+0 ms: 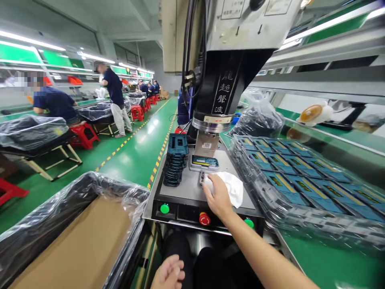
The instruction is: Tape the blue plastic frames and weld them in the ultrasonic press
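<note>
here, right hand on white cloth, fingers draped over

You sit in a long factory hall with a shiny green floor, and a yellow-and-black striped line runs along the aisle into the distance. On your left, people in dark blue shirts work beside red stools and bins covered with plastic film. Long strip lights shine under the grey ceiling.

Bare hands, no gloves, forearms uncovered; dark trousers on lap.
</note>
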A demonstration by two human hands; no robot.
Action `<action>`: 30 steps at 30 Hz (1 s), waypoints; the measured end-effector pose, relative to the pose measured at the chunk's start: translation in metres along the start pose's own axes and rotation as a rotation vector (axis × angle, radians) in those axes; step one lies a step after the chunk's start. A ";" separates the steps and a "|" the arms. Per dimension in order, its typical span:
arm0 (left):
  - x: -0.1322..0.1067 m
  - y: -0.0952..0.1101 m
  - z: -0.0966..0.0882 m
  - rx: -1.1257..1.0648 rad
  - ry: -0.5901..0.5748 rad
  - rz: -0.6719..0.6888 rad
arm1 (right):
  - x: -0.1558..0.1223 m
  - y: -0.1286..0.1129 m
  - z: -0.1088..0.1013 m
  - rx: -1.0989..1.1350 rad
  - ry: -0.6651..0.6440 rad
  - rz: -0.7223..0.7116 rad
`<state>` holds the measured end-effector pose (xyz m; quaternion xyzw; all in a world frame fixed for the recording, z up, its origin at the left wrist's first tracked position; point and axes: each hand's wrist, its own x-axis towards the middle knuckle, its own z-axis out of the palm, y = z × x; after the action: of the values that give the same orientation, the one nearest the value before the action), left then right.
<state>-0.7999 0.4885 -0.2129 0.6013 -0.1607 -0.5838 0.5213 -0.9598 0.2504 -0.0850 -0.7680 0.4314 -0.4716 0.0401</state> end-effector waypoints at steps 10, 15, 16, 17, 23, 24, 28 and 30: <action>0.002 0.086 0.020 1.020 0.202 0.868 | -0.167 0.013 -0.017 -0.336 0.169 0.223; 0.022 0.071 0.025 1.296 0.236 0.865 | -0.185 0.026 -0.013 -0.380 0.075 0.184; 0.023 0.069 0.025 1.321 0.252 0.862 | -0.186 0.026 -0.013 -0.385 0.069 0.181; 0.023 0.069 0.026 1.338 0.265 0.858 | -0.186 0.026 -0.013 -0.388 0.066 0.178; 0.019 0.075 0.028 1.373 0.258 0.829 | -0.182 0.025 -0.016 -0.385 0.047 0.178; 0.017 0.074 0.028 1.364 0.259 0.829 | -0.183 0.023 -0.016 -0.374 0.052 0.187; 0.008 0.052 0.026 1.284 0.231 0.825 | -0.206 0.018 -0.008 -0.260 0.086 0.188; 0.004 0.034 0.022 1.267 0.170 0.784 | -0.231 0.017 0.002 -0.157 0.042 0.182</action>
<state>-0.8042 0.4617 -0.1822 0.7281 -0.6277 -0.1025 0.2558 -1.0110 0.4009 -0.2535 -0.7166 0.5356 -0.4465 0.0134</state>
